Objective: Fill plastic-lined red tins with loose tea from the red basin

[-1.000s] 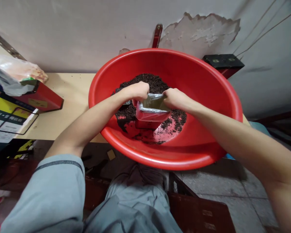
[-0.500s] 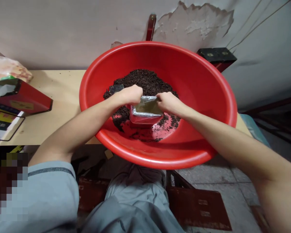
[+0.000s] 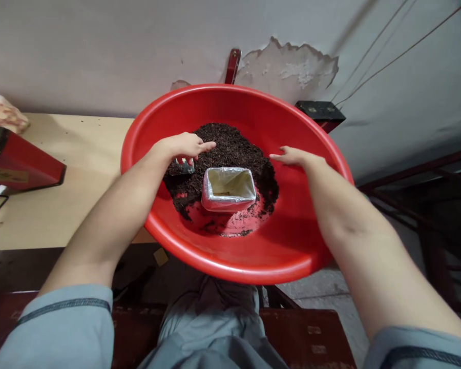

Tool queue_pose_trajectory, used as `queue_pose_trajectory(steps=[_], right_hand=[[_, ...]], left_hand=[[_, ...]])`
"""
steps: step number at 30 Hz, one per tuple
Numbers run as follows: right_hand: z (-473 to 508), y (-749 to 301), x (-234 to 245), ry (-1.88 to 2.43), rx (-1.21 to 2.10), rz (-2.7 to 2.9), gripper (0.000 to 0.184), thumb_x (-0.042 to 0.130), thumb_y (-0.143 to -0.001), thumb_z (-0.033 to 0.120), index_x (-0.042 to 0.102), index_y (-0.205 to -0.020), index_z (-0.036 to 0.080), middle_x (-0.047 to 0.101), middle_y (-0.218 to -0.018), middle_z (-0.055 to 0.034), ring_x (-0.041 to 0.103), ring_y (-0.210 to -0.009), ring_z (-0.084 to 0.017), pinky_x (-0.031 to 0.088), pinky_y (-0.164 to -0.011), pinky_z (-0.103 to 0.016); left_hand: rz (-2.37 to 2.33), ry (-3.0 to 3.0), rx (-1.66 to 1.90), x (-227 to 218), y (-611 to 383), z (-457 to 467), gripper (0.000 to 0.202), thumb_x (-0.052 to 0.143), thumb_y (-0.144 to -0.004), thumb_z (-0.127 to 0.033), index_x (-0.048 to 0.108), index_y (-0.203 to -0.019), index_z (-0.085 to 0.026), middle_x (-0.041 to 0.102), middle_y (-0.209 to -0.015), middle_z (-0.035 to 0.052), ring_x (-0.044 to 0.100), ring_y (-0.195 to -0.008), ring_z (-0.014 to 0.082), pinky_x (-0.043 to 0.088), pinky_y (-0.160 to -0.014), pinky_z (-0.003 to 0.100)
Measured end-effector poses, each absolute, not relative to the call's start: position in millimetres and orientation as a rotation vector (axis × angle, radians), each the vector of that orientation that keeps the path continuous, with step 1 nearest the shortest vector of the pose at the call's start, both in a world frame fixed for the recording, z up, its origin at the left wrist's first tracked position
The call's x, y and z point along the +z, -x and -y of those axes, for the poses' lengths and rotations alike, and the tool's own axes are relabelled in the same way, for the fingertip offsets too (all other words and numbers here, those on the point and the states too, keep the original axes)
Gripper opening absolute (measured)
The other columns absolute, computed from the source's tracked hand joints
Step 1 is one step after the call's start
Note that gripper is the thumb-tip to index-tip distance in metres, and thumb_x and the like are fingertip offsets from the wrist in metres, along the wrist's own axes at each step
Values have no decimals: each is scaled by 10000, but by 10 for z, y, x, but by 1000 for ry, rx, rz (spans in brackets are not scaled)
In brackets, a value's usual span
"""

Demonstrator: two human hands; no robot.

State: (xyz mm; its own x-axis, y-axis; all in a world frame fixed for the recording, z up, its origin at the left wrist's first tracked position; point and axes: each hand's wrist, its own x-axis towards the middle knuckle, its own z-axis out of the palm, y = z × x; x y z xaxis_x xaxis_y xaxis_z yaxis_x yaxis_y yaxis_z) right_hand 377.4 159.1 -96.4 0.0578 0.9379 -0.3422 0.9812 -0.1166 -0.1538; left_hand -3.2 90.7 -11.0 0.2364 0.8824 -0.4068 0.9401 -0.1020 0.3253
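Note:
A small red box (image 3: 223, 205) with a silvery lining folded over its rim stands upright, open at the top, in a large red plastic basin (image 3: 234, 266). Dark loose tea-like grains (image 3: 230, 143) are heaped behind and around it. Over the left side of the heap is my left hand (image 3: 188, 146), fingers apart, holding nothing. Just below its fingers lies a dark, shiny scoop-like piece (image 3: 180, 167), partly hidden by them; I cannot tell whether they touch. My right hand (image 3: 292, 155) hovers in the basin's right part, fingers stretched out, apart from the box.
The basin rests on a pale wooden table (image 3: 88, 143) against the wall. A red tapered container (image 3: 23, 161) and a patterned bag (image 3: 3, 113) are at the left. Behind the basin's right rim is a dark-topped red container (image 3: 320, 113). A dark red bench (image 3: 307, 333) is below.
Both hands have let go of the box's lined rim and moved apart, the left towards the scoop-like piece, the right outwards. The box stays in the basin. The view has shifted slightly.

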Motion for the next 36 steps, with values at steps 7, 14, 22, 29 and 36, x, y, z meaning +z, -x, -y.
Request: queue_pose_trajectory(steps=[7, 14, 22, 29, 36], right_hand=[[-1750, -2993, -1484, -1812, -453, -2791, 1228, 672, -766, 843, 269, -1691, 144, 114, -1762, -246, 206, -1625, -412, 235, -1313, -539], [-1847, -2088, -1648, -1310, -321, -3075, 964, 701, -816, 765, 461, -1616, 284, 189, -1764, -156, 155, -1590, -500, 221, -1229, -741], [-1742, -2154, -1763, -1462, -253, -3153, 659, 747, -831, 429, 650, -1432, 176, 490, -1550, -177, 435, -1361, -403, 397, -1180, -591], [-1799, -2065, -1776, -1584, -291, -3125, 632, 764, -831, 392, 659, -1422, 196, 519, -1492, -169, 465, -1327, -389, 424, -1156, -561], [-1771, -2026, -1759, -1629, -321, -3177, 514, 761, -840, 341, 712, -1332, 201, 556, -1444, -168, 522, -1276, -358, 434, -1149, -549]], left_hand=[[-1812, -2134, -133, -66, 139, -1002, 642, 273, -1077, -579, 734, -1263, -173, 785, -1115, 106, 738, -1029, 242, 538, -930, 304], [-1809, -2202, -45, -95, 171, -1015, 641, 268, -1075, -598, 716, -1305, -201, 733, -1343, 118, 676, -1235, 289, 513, -1002, 341], [-1788, -2217, -85, -84, 147, -1002, 576, 361, -1073, -598, 701, -1326, -208, 732, -1348, 104, 681, -1218, 267, 508, -979, 308], [-1785, -2219, -84, -171, 189, -1066, 571, 440, -1059, -580, 673, -1394, -181, 705, -1413, 118, 667, -1267, 269, 504, -1022, 311], [-1838, -2213, -64, -264, 179, -1090, 536, 528, -1032, -552, 665, -1416, -204, 690, -1443, 114, 644, -1325, 267, 510, -1048, 310]])
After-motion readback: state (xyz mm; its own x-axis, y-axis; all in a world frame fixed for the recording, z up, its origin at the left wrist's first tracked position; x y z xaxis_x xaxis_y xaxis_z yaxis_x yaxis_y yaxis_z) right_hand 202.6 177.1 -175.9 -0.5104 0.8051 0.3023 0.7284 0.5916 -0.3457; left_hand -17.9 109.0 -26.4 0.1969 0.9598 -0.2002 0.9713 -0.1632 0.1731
